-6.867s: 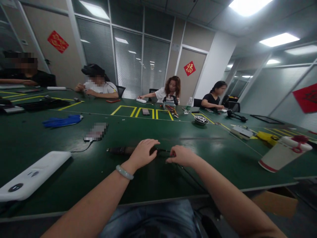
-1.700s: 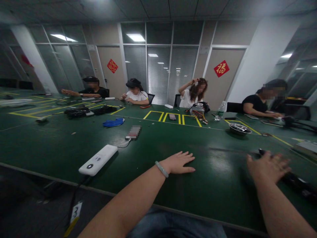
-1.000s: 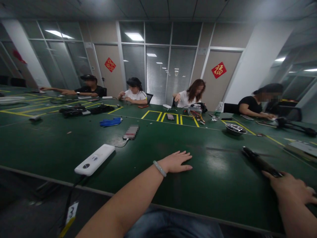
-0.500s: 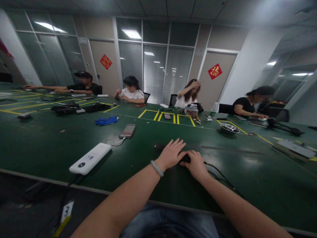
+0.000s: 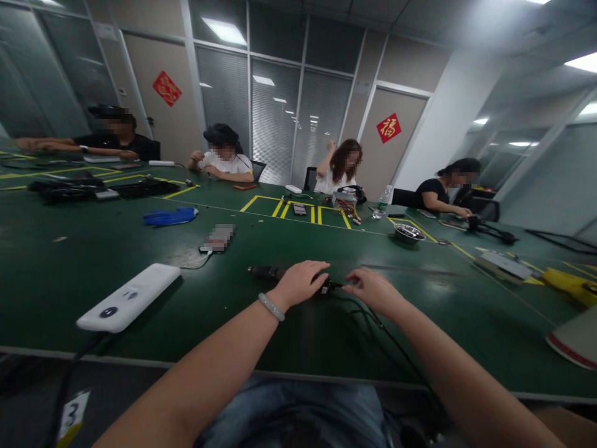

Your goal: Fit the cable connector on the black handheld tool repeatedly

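A black, corded electric screwdriver [image 5: 265, 272] lies on the green table, its narrow tip pointing left. Over its body, my left hand [image 5: 302, 281] is closed with the fingers bent round it, hiding the middle part. At the tool's right end my right hand [image 5: 375, 289] has thumb and fingertips pinched on the black cable [image 5: 383, 326] close to where it joins the tool. From there the cable loops right and runs toward the table's near edge.
A white power bank [image 5: 130, 297] and a cabled phone [image 5: 218, 238] lie left, with a blue glove [image 5: 170, 216] beyond. A metal bowl [image 5: 409, 234] and a bottle [image 5: 382, 203] stand farther back. Several people sit across the table. A white object [image 5: 576, 333] is at right.
The view has swung right. My left hand now bends round the screwdriver instead of lying stretched out. My right hand has slid off the tool's body to the cable end.
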Available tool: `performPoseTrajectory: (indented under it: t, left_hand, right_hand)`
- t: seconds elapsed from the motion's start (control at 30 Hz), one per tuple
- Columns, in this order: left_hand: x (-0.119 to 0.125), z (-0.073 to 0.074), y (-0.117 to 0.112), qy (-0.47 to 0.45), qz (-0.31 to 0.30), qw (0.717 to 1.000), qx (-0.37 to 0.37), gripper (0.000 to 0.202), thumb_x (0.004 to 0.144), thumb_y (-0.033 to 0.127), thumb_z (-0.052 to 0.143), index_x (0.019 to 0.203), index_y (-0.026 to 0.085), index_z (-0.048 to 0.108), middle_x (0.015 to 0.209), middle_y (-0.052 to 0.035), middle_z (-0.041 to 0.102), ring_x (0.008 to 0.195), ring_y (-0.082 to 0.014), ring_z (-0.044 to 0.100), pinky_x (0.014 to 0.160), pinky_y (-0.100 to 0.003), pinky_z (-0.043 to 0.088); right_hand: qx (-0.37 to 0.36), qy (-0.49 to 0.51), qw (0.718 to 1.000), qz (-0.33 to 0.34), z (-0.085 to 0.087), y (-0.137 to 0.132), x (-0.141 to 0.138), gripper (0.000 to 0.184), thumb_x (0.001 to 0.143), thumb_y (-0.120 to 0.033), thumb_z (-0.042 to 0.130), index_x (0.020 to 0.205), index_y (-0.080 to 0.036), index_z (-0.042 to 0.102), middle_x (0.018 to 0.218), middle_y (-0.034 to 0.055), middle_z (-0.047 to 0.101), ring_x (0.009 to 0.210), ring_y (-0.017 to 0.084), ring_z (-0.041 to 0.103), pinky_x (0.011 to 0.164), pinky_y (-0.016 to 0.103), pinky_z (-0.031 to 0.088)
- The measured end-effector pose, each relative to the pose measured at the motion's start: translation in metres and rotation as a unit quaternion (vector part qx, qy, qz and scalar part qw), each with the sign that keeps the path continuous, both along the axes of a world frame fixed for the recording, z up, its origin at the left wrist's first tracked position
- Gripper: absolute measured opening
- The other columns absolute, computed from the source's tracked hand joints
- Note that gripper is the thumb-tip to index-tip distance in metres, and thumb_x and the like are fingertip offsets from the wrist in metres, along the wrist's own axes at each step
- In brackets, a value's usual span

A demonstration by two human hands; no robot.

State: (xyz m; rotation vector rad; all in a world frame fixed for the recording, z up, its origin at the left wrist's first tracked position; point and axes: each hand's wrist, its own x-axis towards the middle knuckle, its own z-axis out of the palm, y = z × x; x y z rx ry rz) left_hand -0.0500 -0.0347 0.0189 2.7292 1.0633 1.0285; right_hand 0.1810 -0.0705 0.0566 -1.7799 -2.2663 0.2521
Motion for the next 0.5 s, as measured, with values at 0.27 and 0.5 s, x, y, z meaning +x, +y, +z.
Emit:
performPoseTrajectory:
  t: [0.27, 0.5]
  left_hand:
    - [0.021, -0.001, -0.009, 0.115, -0.048, 0.992, 0.008, 0.025, 0.083, 0.027, 0.06, 0.108, 0.022, 0.06, 0.108, -0.0051, 0.064, 0.101, -0.0204, 0.06, 0.09, -0.033, 0.044]
    - [0.031, -0.005, -0.006, 0.127, -0.006, 0.992, 0.01, 0.018, 0.083, 0.029, 0.06, 0.1, 0.023, 0.059, 0.098, -0.003, 0.063, 0.092, -0.0194, 0.06, 0.081, -0.031, 0.044]
  right_hand:
    - [-0.203, 0.019, 0.975, 0.089, -0.008, -0.02, 0.034, 0.022, 0.074, -0.039, 0.066, 0.084, -0.02, 0.071, 0.071, 0.0009, 0.066, 0.062, 0.013, 0.058, 0.056, 0.023, 0.038]
    - [-0.209, 0.351, 0.911, 0.062, -0.029, 0.001, 0.003, 0.033, 0.073, -0.047, 0.065, 0.082, -0.015, 0.062, 0.075, 0.0027, 0.066, 0.055, 0.009, 0.053, 0.05, 0.02, 0.044]
